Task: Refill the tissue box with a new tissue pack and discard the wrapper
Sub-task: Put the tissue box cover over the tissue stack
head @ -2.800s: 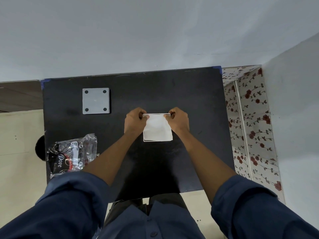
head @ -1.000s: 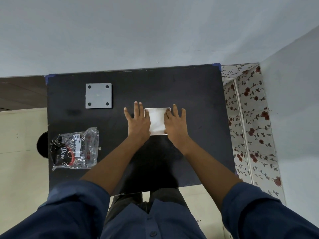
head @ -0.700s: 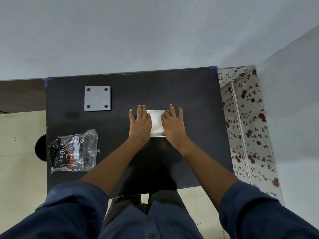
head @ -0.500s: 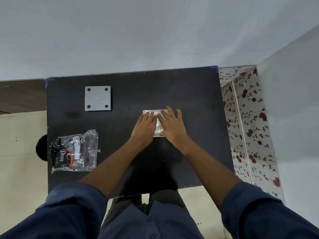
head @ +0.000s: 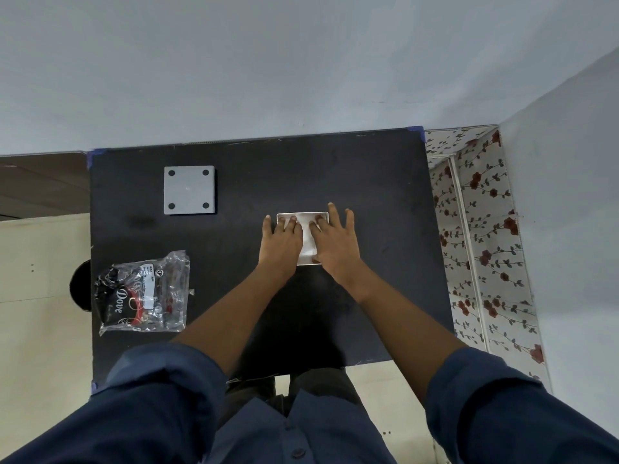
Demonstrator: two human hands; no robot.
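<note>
A small square tissue box (head: 303, 217) filled with white tissues (head: 307, 246) sits near the middle of the black table (head: 368, 182). My left hand (head: 281, 239) and my right hand (head: 335, 241) lie flat on top of the tissues, fingers spread, pressing down side by side and covering most of the box. A crumpled clear wrapper (head: 144, 293) with black and red print lies at the table's left edge. A grey square plate (head: 189, 190) with a hole in each corner, apparently the box's lid or base, rests at the back left.
The table stands against a pale wall. A floral-patterned surface (head: 482, 249) drops away past the table's right edge. A dark round object (head: 80, 284) shows beside the left edge, over a cream floor.
Earlier my fingers pinched the far corners of the tissues. Both hands have since flattened onto the stack and slid closer together, pressing it down.
</note>
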